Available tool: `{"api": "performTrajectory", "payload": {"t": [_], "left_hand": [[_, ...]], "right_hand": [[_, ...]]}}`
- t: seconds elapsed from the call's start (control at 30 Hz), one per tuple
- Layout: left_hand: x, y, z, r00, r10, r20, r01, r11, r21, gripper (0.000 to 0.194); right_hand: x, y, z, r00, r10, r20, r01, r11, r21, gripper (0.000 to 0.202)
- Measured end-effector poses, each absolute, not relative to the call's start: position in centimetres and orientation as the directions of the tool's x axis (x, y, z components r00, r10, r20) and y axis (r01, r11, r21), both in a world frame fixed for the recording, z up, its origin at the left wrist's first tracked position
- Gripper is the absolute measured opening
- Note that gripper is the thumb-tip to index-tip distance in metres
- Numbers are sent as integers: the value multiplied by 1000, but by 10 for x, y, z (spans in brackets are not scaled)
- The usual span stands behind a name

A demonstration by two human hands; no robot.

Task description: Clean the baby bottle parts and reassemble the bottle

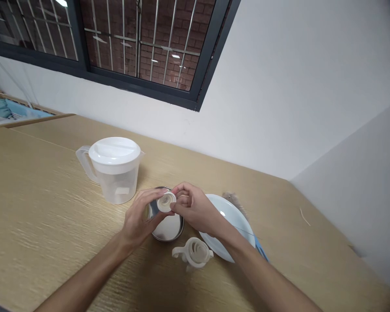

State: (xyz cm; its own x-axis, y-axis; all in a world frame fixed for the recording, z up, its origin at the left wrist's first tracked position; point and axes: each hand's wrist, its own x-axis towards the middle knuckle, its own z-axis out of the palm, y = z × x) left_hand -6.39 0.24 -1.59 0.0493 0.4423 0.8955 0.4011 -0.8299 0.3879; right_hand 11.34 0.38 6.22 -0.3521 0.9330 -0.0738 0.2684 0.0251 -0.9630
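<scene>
Between the fingers of my left hand (138, 219) is a small white round cup-like piece (167, 202), its hollow side turned up toward me. My right hand (195, 208) pinches the right edge of the same piece with thumb and curled fingers. Under both hands stands a round metal bowl (169, 229), whose inside looks white; my hands cover part of it. A white plastic strainer-like piece (197, 251) with a side handle and curved slots lies just in front of the bowl.
A lidded translucent pitcher (115, 171) stands left of the bowl. To the right, a white plate (219, 208) lies partly under my right forearm, with a blue stick-like thing (261, 249) at its edge. Behind the plate is a clear crumpled bag (234, 201). A wall and barred window (143, 43) bound the wooden table (68, 208).
</scene>
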Motion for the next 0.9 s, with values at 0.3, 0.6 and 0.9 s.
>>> {"api": "performTrajectory", "payload": {"t": [0.3,0.6,0.9], "left_hand": [[-63,4,-17,45,428,903,419,-828,372,44],[-60,-1,-10,-4,493,870,389,-801,456,46],[-59,-1,-17,41,477,878,386,-818,426,44]], "right_hand": [[118,3,60,-381,922,-74,189,0,-982,28],[115,2,54,-291,956,-39,297,52,-953,16],[113,1,49,-231,973,-15,364,72,-929,12]]}}
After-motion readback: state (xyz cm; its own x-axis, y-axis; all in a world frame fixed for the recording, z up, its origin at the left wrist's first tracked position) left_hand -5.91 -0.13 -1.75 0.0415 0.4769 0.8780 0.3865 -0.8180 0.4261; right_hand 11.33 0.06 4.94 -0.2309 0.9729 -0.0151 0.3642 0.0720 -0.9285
